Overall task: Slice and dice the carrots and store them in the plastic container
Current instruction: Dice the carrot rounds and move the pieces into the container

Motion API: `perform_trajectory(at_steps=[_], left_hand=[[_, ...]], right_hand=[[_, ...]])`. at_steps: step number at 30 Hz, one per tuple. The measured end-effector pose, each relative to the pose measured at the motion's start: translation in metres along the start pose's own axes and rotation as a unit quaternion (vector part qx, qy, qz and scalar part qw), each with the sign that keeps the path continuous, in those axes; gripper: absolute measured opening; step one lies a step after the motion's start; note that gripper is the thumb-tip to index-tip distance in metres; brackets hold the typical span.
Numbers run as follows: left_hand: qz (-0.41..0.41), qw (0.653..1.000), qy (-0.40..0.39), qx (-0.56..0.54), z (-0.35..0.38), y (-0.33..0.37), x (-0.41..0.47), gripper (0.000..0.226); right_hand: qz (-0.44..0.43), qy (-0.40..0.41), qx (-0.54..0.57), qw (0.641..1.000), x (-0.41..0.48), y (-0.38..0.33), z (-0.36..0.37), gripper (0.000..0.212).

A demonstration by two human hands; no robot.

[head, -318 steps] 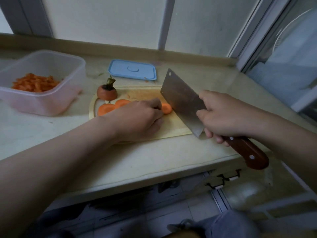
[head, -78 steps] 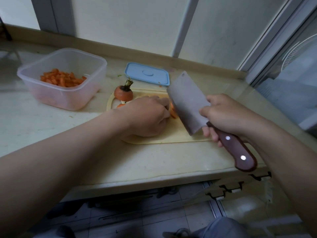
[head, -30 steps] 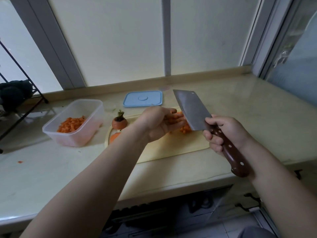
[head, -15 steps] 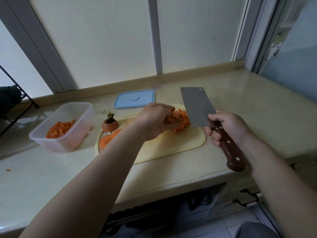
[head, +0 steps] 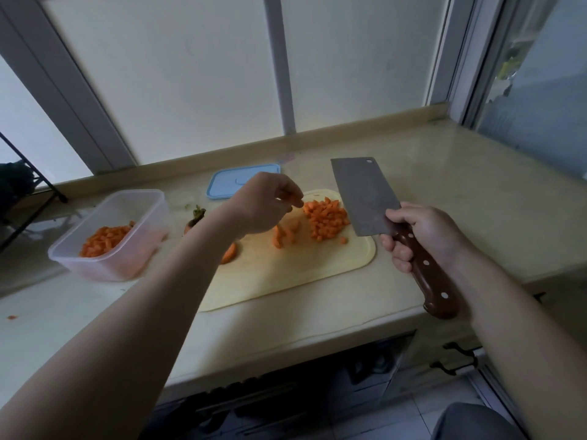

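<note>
Right grip: the right hand (head: 424, 239) is clenched round the brown riveted wooden handle of a broad steel cleaver (head: 365, 198), as it was half a second ago.
Cleaver: raised, flat of the blade facing the camera, its edge just right of the cut carrot, over the right far corner of the board.
Left grip: the left hand (head: 263, 201) holds nothing that can be seen, its fingers loosely curled. Half a second ago it was cupped against the dice; now it has lifted off and hangs above the board, left of them.
Diced carrot: a heap of small orange carrot cubes (head: 325, 222), now uncovered, lies on the far right part of the board.
Carrot strips: a few short orange sticks (head: 282, 235) lie just left of the heap.
Carrot slice: an orange piece (head: 229, 253) shows beside the left forearm.
Carrot top: a stub with a green stalk (head: 195, 219), partly behind the forearm.
Board: a pale yellow rounded cutting board (head: 286, 274) on the beige stone counter (head: 460, 192).
Container: a clear plastic tub (head: 127, 201), left of the board, holds orange dice (head: 103, 239).
Lid: a blue plastic lid (head: 228, 181) lies flat beyond the board.
</note>
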State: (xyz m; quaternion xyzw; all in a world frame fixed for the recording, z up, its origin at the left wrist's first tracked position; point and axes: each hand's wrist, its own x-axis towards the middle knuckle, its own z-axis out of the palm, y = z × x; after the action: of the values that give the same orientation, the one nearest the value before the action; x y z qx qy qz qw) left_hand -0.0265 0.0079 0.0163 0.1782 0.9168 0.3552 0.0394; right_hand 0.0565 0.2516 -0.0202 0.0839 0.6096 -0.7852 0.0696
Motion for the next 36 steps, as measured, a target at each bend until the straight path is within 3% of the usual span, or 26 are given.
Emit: perform_trajectory(at_steps=[3,10,21,29,33,36], left_hand=[[0.034,0.991,-0.015,0.127,0.001,-0.014,-0.004,0.027],[0.028,0.976,-0.112,0.182,0.005,-0.017,-0.005,0.054],[0.051,0.948,-0.178,0.259,0.006,-0.023,-0.01,0.069],[0.06,0.95,-0.113,0.285,0.006,-0.022,-0.016,0.032],[0.043,0.949,-0.076,0.303,0.011,-0.02,-0.022,0.029],[0.02,0.963,-0.065,0.262,0.006,-0.025,-0.025,0.043]], right_hand=[[-0.004,-0.006,0.004,1.0,-0.002,0.001,0.004,0.017],[-0.009,-0.01,-0.007,1.0,-0.003,0.003,0.012,0.017],[-0.021,-0.005,-0.028,0.999,-0.004,0.007,0.02,0.015],[-0.02,-0.003,-0.041,0.999,-0.013,-0.002,0.024,0.013],[-0.018,0.001,-0.115,0.993,-0.019,-0.007,0.032,0.016],[-0.003,-0.004,-0.215,0.976,-0.024,-0.014,0.045,0.016]])
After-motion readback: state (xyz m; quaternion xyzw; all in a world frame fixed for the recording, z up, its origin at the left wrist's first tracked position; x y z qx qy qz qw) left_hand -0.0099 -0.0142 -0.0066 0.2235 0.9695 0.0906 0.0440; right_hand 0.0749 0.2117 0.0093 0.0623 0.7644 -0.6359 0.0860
